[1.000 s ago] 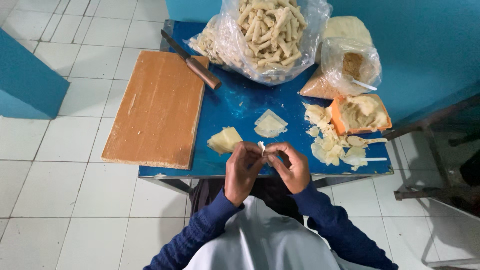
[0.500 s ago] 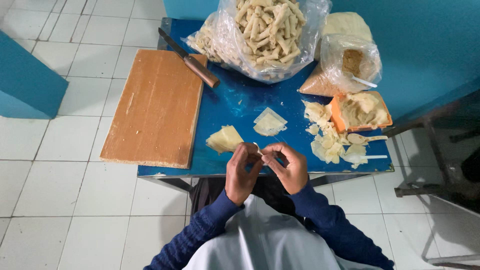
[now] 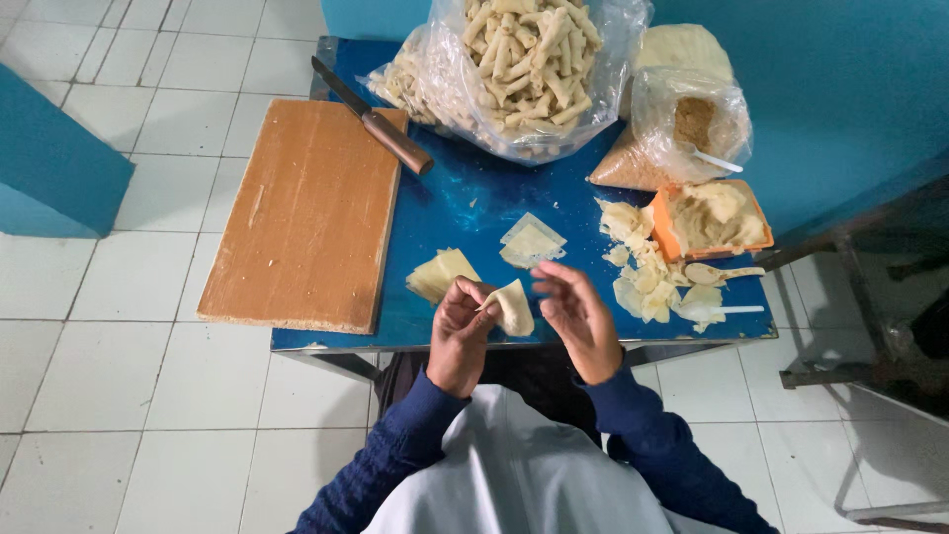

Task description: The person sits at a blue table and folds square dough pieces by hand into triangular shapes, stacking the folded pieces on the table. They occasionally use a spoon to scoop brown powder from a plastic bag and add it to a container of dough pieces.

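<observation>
My left hand (image 3: 460,331) pinches a pale folded dough wrapper (image 3: 515,306) at the near edge of the blue table (image 3: 474,203). My right hand (image 3: 576,318) hovers just to the right of the wrapper, fingers spread, holding nothing. A small stack of wrappers (image 3: 440,273) lies just beyond my left hand, and a flat square wrapper (image 3: 532,241) rests farther in. An orange tub of filling (image 3: 709,218) stands to the right, with a spoon (image 3: 720,272) in front of it.
A wooden cutting board (image 3: 311,213) covers the table's left part, a brown-handled knife (image 3: 376,119) at its far corner. A clear bag of rolled pastries (image 3: 524,69) and a bag of crumbs (image 3: 682,129) sit at the back. Torn wrapper scraps (image 3: 643,282) lie right. White floor tiles surround.
Both hands were closed together on the wrapper. Now my right hand has let go and moved off to the right, and the left hand holds the folded wrapper alone.
</observation>
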Demonstrator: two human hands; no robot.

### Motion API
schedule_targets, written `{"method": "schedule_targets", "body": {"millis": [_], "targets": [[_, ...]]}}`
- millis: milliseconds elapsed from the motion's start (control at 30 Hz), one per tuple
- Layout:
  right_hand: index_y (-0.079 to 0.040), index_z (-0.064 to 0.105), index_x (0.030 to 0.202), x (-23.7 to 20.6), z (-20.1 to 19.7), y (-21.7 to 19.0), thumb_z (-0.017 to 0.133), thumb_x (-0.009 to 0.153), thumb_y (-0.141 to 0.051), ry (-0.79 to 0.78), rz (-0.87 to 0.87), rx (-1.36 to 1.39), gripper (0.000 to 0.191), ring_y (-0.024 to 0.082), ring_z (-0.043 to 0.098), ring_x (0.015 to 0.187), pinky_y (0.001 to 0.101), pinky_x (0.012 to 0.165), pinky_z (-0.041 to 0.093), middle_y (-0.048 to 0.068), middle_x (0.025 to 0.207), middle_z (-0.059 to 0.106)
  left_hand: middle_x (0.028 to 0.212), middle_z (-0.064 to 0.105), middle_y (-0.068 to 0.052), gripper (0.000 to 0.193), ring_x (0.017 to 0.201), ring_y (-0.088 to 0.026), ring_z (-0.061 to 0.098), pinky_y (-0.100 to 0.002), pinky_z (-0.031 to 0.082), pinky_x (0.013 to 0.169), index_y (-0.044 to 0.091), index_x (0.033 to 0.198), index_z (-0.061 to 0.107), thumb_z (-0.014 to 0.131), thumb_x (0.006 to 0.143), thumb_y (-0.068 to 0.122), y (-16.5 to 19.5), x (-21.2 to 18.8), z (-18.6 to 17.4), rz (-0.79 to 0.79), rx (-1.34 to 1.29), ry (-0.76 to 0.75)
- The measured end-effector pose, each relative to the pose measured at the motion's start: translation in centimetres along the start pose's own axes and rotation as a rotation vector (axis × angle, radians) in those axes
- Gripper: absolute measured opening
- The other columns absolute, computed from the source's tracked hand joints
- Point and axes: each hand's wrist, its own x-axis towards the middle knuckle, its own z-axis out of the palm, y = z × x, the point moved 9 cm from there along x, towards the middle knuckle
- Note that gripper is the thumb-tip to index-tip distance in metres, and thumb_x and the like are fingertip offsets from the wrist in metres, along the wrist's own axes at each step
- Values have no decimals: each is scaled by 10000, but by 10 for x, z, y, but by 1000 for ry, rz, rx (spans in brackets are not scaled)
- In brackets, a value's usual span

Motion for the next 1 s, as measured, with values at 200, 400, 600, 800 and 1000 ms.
{"method": "schedule_targets", "body": {"millis": [200,400,600,800,1000], "targets": [[-9,650,1168,-5,-5,34,708,972,-129,-20,180,-2,237,62,599,907,234,832,498,18,1006,646,1055,624,-35,165,984,-120,593,-280,474,881,78,1062,530,641,997,-25,16,-1,18,-20,73,-21],[-15,677,1020,-11,-8,-11,732,955,-72,125,-109,-388,103,96,650,829,250,746,534,23,952,683,1045,509,-26,290,926,-102,529,-250,472,788,37,1121,522,716,908,6,68,-17,36,405,979,124],[-23,697,1035,-18,25,-55,761,883,-14,149,-335,-717,165,178,714,834,285,728,565,89,981,721,997,663,-46,127,929,-100,664,-243,554,826,1,1063,570,672,988,-10,19,-10,37,11,442,-34],[-9,709,1071,-15,16,-45,730,933,-25,77,-233,-522,141,158,755,901,279,767,600,94,1033,752,1006,668,-49,87,903,-100,669,-264,556,811,-5,1063,618,669,1003,31,-1,-8,21,-101,194,9],[9,699,1010,-12,6,-13,730,933,-50,72,-54,-335,101,96,732,810,239,689,583,74,947,759,925,699,-43,85,830,-97,665,-251,541,744,2,1014,663,690,997,81,-11,-7,6,-112,256,20]]}}
